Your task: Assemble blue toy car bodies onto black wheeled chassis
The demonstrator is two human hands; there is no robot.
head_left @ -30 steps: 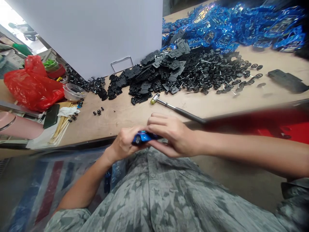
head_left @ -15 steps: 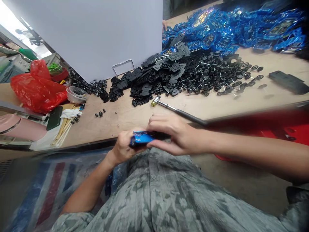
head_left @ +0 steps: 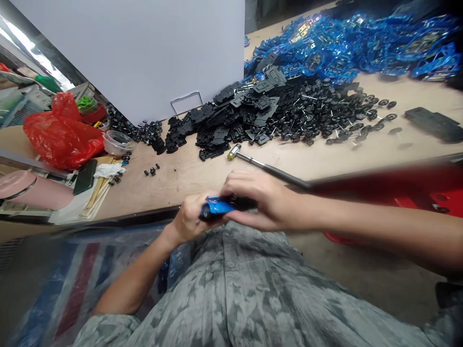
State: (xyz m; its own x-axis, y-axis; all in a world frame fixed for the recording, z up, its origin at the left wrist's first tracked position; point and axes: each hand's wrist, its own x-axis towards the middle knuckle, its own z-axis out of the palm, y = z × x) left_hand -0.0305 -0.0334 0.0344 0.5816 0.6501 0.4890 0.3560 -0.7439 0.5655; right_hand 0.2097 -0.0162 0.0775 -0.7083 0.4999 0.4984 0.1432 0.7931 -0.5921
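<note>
A blue toy car body [head_left: 220,207] with a black wheel at its left end is held just past the table's front edge, above my lap. My left hand [head_left: 190,216] is closed round its left end. My right hand [head_left: 255,200] grips the right part, fingers over the top and thumb along the near side. A dark part shows under my right palm, its shape mostly hidden. Beyond my hands a hammer [head_left: 267,167] with a yellowish head lies on the table.
Black chassis plates [head_left: 220,120], wheel axles [head_left: 314,113] and blue car bodies [head_left: 347,46] are heaped across the table [head_left: 184,178]. A pale panel [head_left: 155,53] stands behind. At left are a red bag [head_left: 63,132], a plastic tub [head_left: 117,143] and a pink bottle [head_left: 39,189].
The view has shifted slightly. Both hands still hold the blue car body, which sits a little further right in view, and its left wheel shows more clearly.
</note>
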